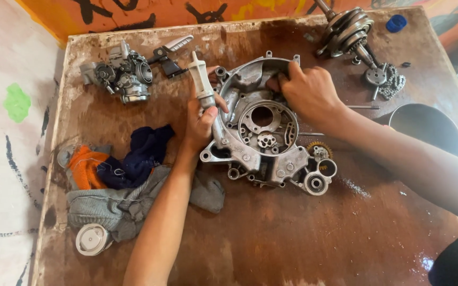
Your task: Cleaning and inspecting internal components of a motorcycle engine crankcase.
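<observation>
A grey aluminium engine case half [263, 135] lies flat in the middle of a worn brown wooden table [271, 233]. My left hand [201, 119] grips a screwdriver with a pale, dirty handle [200, 77], held upright with its tip hidden at the case's left edge. My right hand [308, 90] rests on the upper right rim of the case, fingers curled over the edge and holding it down. A small brass-coloured gear [319, 149] lies beside the case's right side.
A carburettor [120, 74] and a black foot-peg bracket [168, 53] sit at the back left. A crankshaft [348, 32], chain sprocket [385, 79] and blue cap [396, 23] are at the back right. Rags [123, 180] and a round white lid [91, 239] lie left; a dark bowl [425, 127] right.
</observation>
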